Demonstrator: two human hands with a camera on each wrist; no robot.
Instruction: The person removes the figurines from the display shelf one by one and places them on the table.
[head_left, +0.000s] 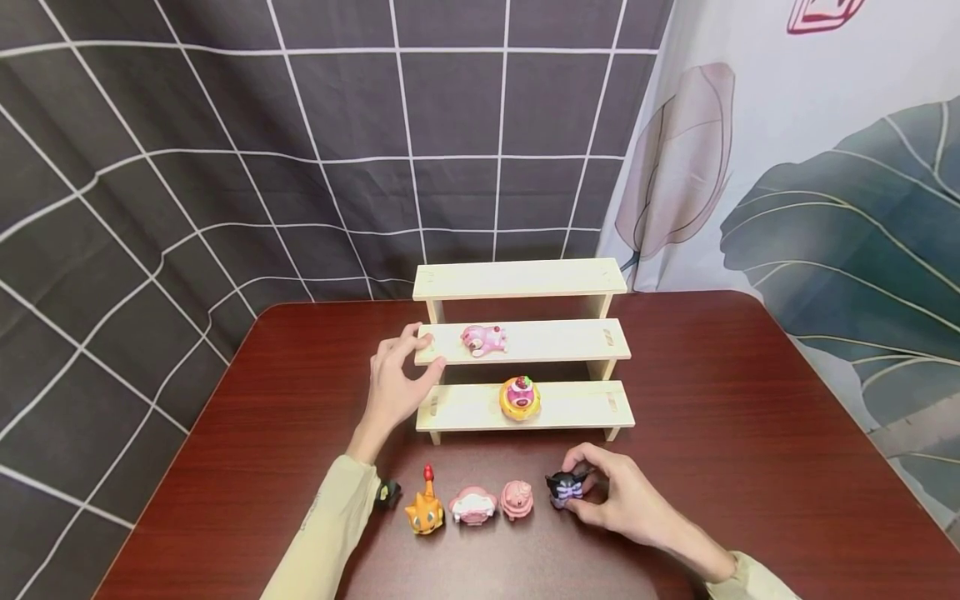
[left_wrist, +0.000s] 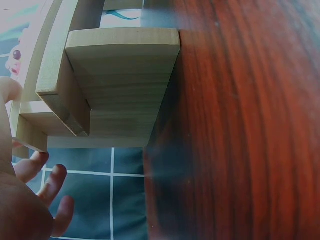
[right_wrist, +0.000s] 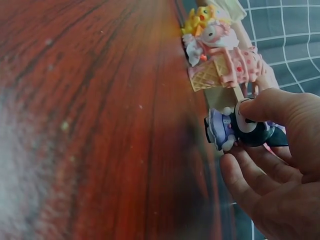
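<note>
At the left end of the middle step of a wooden three-step shelf (head_left: pixel 555 340), the left hand (head_left: pixel 395 379) holds the board between thumb and fingers. In the left wrist view, this hand (left_wrist: pixel 30 192) has its fingertips at the edge of the shelf (left_wrist: pixel 125 75), with other fingers loosely bent. The right hand (head_left: pixel 626 500) pinches a black-and-purple figure (head_left: pixel 566 490) at the right of the front row. The right wrist view shows the thumb of the right hand (right_wrist: pixel 280 150) on the head of the figure (right_wrist: pixel 220 129), fingers on its other side.
A pink figure (head_left: pixel 484 340) lies on the middle step; a yellow-and-pink figure (head_left: pixel 520 398) is on the bottom one. Along the table (head_left: pixel 315 358) stand an orange figure (head_left: pixel 425 512), a pink-and-white one (head_left: pixel 473 506) and a pink one (head_left: pixel 517 499). A dark item (head_left: pixel 387 494) is beside the left sleeve.
</note>
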